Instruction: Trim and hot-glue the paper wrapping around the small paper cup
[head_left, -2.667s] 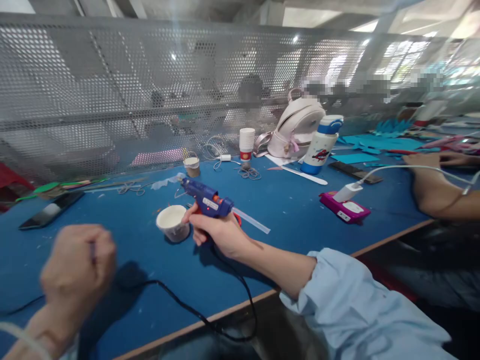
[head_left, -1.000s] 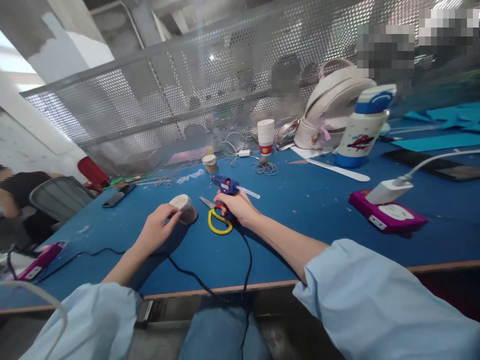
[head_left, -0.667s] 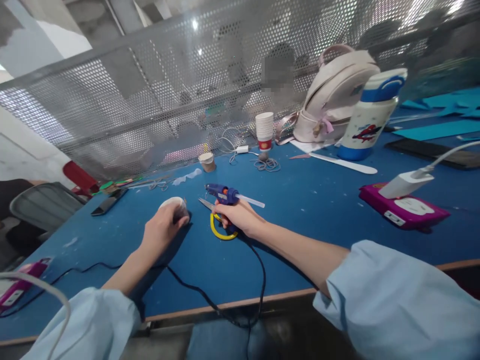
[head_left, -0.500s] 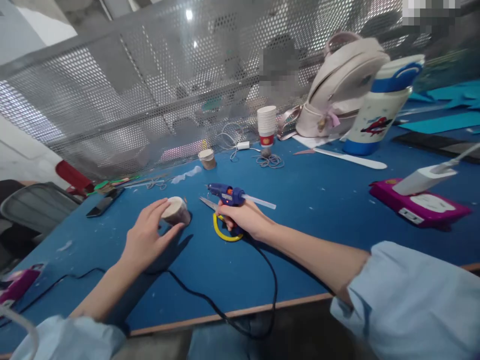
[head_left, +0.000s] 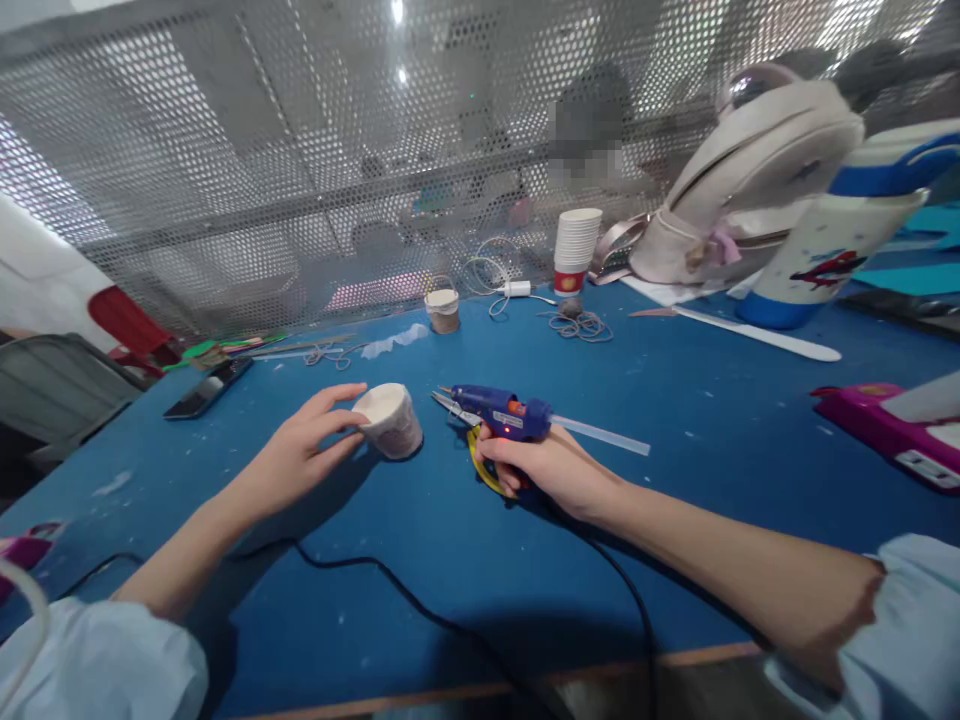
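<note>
My right hand grips the handle of a blue hot glue gun whose nozzle points left, with a clear glue stick sticking out of its back. A black cord runs from it toward me. Under that hand lie yellow-handled scissors. My left hand pinches the rim of a small white paper cup that stands tilted on the blue table, just left of the nozzle.
At the back stand a stack of paper cups, a small twine-wrapped cup, a pale backpack and a white-and-blue bottle. A phone lies far left, a magenta power strip right. A perforated metal screen closes the far edge.
My left hand came forward, took the paper cup by its rim and tilted it. The right hand kept hold of the glue gun. The view moved closer and lower to the table.
</note>
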